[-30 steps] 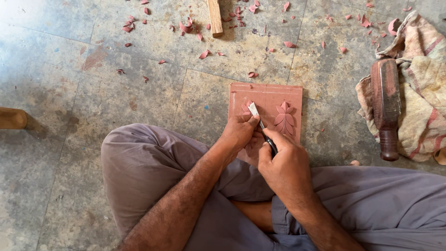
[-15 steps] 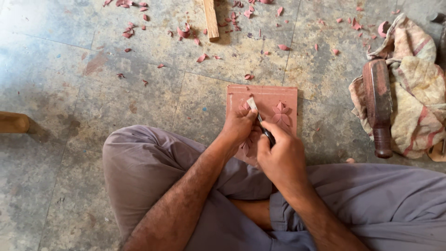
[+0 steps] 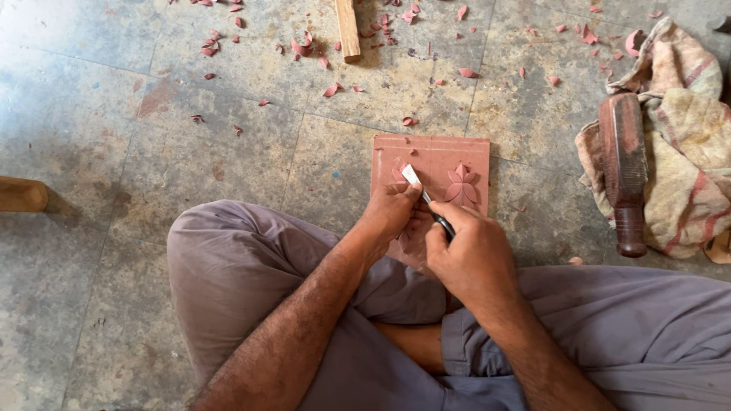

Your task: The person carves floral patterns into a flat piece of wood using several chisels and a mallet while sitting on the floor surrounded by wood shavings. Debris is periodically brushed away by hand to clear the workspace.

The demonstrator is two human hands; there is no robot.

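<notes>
A reddish rectangular wooden slab [image 3: 449,156] lies on the stone floor in front of my crossed legs, with a leaf-and-flower pattern carved into it. My right hand [image 3: 472,255] grips the dark handle of a flat chisel [image 3: 417,183], whose pale blade tip rests on the slab's left half. My left hand [image 3: 390,213] lies on the slab and pinches the blade near its tip, guiding it. The lower part of the slab is hidden under both hands.
A dark wooden mallet [image 3: 623,171] lies on a striped crumpled cloth [image 3: 685,152] at the right. Several reddish wood chips [image 3: 304,46] are scattered at the top, around a wooden stick [image 3: 347,29]. A wooden block end [image 3: 21,195] shows at the left edge.
The view has shifted slightly. Both hands have stayed on the chisel, and the blade tip has moved a little to the left across the slab.
</notes>
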